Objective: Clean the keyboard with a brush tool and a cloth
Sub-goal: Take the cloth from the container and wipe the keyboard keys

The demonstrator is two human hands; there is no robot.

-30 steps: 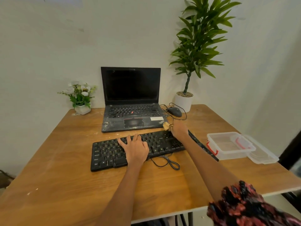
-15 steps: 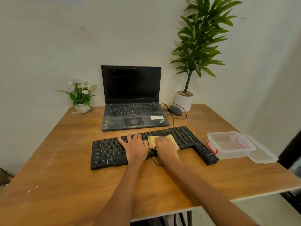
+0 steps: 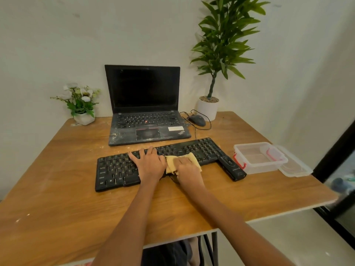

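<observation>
Plainly, the cloth stage of the cleaning was in hand. The black full-size plastic keyboard (image 3: 163, 166) lay slightly askew on the wooden bench (image 3: 67, 198), just in front of the dusty black laptop (image 3: 146, 116), and a crumpled yellow cloth (image 3: 171, 164) sat on its middle keys, near the front edge. The right hand (image 3: 187, 167) lay palm-down on that cloth, fingers bent over it and pressing it against the keys; whether the grip actually pinched the fabric or merely pushed on it could not be told. The left hand (image 3: 149, 162) rested flat and released on the keys just beside the cloth, fingers spread toward the back row, apparently steadying the keyboard.

A black stick-shaped tool (image 3: 233, 168), probably the brush, lay touching the keyboard's right end, untouched by either hand. Beside it stood a clear plastic box with red clips (image 3: 259, 158).

Both forearms reached forward from the near edge, almost parallel, wrists low. The next move likely called for sweeping the cloth sideways along the rows under even pressure, while the left hand shifted clear of the path.
</observation>
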